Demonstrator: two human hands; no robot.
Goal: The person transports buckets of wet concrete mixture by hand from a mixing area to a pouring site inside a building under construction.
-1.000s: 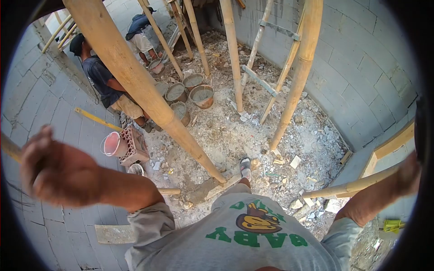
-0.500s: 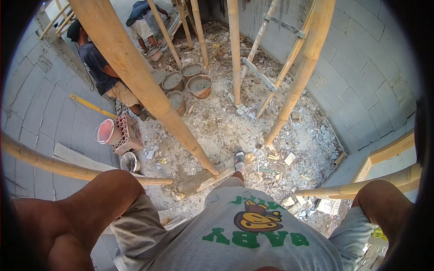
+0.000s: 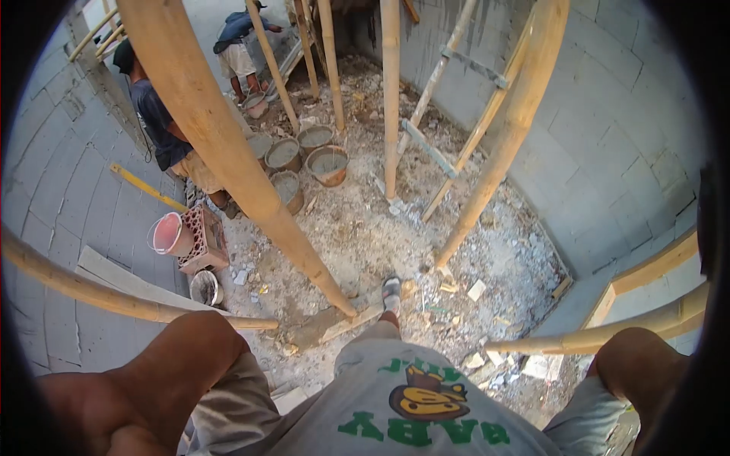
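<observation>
Fingers out of sight here, so I can't tell whether they're curled or spread: left arm (image 3: 167,372) folded at lower left near a bamboo pole (image 3: 114,289), right arm (image 3: 642,361) at lower right by another pole (image 3: 593,339). A thick post (image 3: 220,144) slants through upper left, ladder (image 3: 430,148) upper right. Grey mix in the buckets (image 3: 328,161), just left of upper centre; pink bucket (image 3: 172,234) further left. And up top, a co-worker (image 3: 239,55) has straightened from half a second ago!

To your left, a smooth tan left bamboo pole (image 3: 114,294) slants inward from the edge of your view, its blunt end lower than the rest. To your right, a similar right bamboo pole (image 3: 566,340) tilts inward, broader at the outer edge and narrowing toward its lower end
</observation>
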